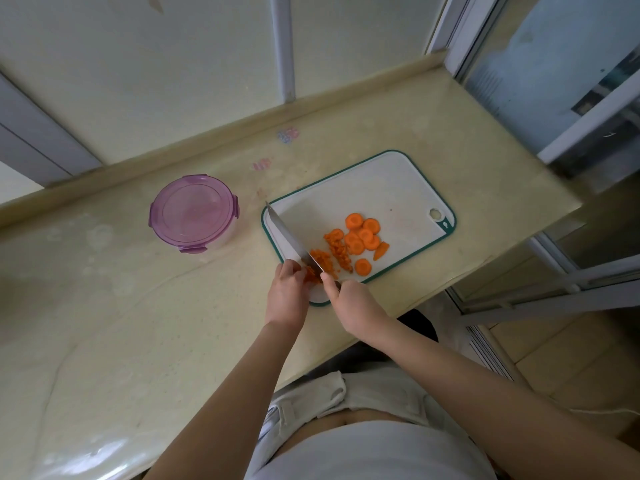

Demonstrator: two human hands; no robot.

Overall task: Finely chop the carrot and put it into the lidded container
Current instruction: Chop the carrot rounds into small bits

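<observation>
Right hand [349, 299] clenches a knife [291, 237], handle hidden in the fist. Left hand [289, 289] curls over a carrot [310, 274] clump at the blade; its fingertips tuck out of sight. Firm, light, likely to skid: best pinned from above, knuckles forward. Beyond the hands, chopped bits [337, 252] and slices [363, 237] lie on the board [381, 188]. Farther left on the desk [138, 306], the container [194, 213] sits lidded, contents unseen.

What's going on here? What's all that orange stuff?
A person is chopping carrot on the cutting board. The right hand grips the knife, and the left hand holds a carrot piece beside the blade. Some chopped bits lie nearby, and the round slices are not yet chopped. The container sits left of the board, lid on.
</observation>
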